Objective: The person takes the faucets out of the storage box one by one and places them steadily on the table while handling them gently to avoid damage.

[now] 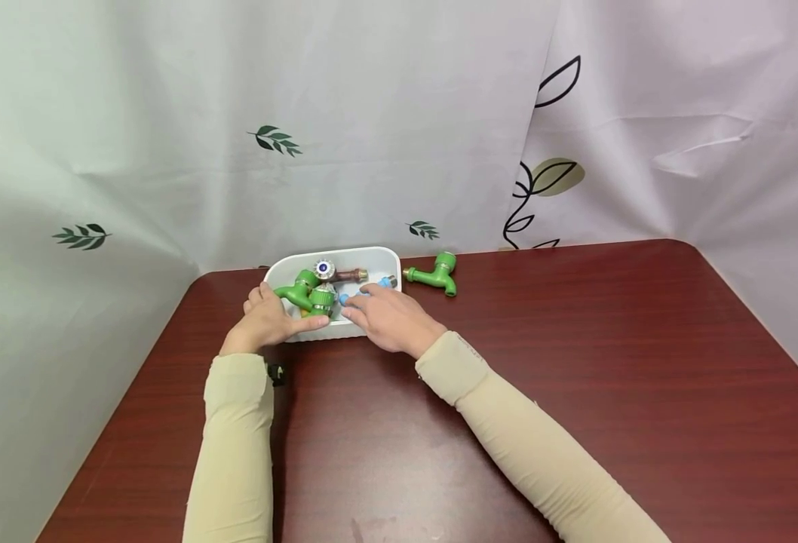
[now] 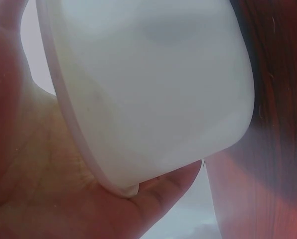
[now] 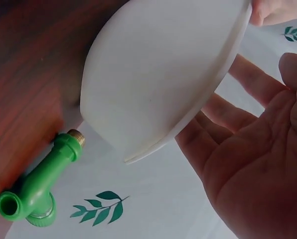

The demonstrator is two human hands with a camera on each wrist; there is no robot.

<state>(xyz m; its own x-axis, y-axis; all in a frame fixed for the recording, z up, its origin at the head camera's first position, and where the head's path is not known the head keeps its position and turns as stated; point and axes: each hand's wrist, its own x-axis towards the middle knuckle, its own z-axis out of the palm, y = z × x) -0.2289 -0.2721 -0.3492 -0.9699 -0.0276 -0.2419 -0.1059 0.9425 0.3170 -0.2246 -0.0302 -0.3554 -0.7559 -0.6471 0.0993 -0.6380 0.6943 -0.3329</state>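
A white plastic basin (image 1: 377, 252) stands at the back of the table with several taps inside. My left hand (image 1: 263, 320) grips its near left corner, thumb along the front rim and fingers round the outer side (image 2: 163, 194). My right hand (image 1: 392, 317) reaches over the front rim, fingers loosely extended above a blue tap piece (image 1: 387, 282) that they partly cover. Its fingertips are hidden behind the basin wall in the right wrist view. Green taps (image 1: 297, 292) lie at the left inside, with a brown tap (image 1: 348, 276) with a round clear handle behind them.
A green tap (image 1: 444, 275) with a brass threaded end lies on the table just right of the basin. A leaf-patterned white curtain (image 1: 372, 136) hangs behind the dark red wooden table (image 1: 575, 362). A small black object (image 1: 276, 375) shows beside the left wrist.
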